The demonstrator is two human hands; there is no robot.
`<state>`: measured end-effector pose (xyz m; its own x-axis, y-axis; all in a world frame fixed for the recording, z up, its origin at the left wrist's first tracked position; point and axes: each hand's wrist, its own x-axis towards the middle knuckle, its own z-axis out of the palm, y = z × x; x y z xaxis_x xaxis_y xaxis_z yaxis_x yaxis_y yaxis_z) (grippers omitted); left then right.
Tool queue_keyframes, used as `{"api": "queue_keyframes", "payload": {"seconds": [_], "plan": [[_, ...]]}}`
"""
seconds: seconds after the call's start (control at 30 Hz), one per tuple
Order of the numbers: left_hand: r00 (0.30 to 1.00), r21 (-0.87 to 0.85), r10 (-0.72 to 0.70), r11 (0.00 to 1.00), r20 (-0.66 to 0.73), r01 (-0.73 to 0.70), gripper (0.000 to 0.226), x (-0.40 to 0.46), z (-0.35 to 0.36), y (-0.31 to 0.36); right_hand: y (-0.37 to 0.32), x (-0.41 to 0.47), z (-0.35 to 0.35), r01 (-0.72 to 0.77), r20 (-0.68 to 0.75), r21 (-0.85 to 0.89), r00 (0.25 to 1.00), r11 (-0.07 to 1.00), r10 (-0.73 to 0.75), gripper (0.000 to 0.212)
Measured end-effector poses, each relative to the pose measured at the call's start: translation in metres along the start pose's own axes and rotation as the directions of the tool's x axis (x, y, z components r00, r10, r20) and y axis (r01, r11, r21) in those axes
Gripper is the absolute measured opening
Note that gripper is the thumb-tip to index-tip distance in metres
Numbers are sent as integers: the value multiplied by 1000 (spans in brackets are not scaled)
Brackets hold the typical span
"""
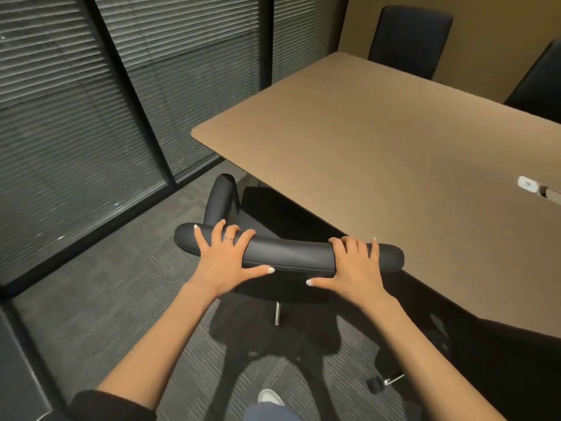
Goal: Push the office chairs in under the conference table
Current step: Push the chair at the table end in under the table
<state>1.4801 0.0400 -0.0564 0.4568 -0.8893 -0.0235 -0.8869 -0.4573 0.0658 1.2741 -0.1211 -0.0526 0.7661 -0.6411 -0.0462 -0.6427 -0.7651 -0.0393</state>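
Observation:
A black office chair [291, 253] stands right in front of me at the near long edge of the tan conference table [379, 153]. Its padded backrest top runs left to right, and its seat is partly under the tabletop. My left hand [226, 256] grips the left part of the backrest top, fingers over it and thumb below. My right hand [353, 265] grips the right part in the same way. The chair's star base and one castor [375, 385] show on the carpet beneath.
Two more dark chairs stand at the table's far side, one at the back [409, 38] and one at the right edge [540, 83]. A small white device [528, 184] lies on the table. Glass walls with blinds [91, 101] close off the left. My shoe [270, 398] is near the base.

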Motion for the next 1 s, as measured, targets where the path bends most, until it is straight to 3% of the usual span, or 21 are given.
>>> {"api": "queue_keyframes", "payload": {"seconds": [0.23, 0.37, 0.67, 1.0], "plan": [[996, -36, 83, 996, -37, -85, 105, 12, -4, -9, -3, 7, -4, 24, 29, -39, 999, 999, -23, 94], [986, -45, 119, 991, -114, -125, 97, 14, 0, -12, -1, 8, 2, 54, -41, -52, 998, 997, -56, 89], [984, -48, 104, 993, -143, -111, 93, 11, 6, -15, -3, 4, 7, 73, -185, -74, 979, 995, -86, 78], [961, -77, 161, 980, -224, -182, 87, 10, 13, -29, -23, -7, 6, -8, -176, -76, 984, 997, -6, 73]]}}
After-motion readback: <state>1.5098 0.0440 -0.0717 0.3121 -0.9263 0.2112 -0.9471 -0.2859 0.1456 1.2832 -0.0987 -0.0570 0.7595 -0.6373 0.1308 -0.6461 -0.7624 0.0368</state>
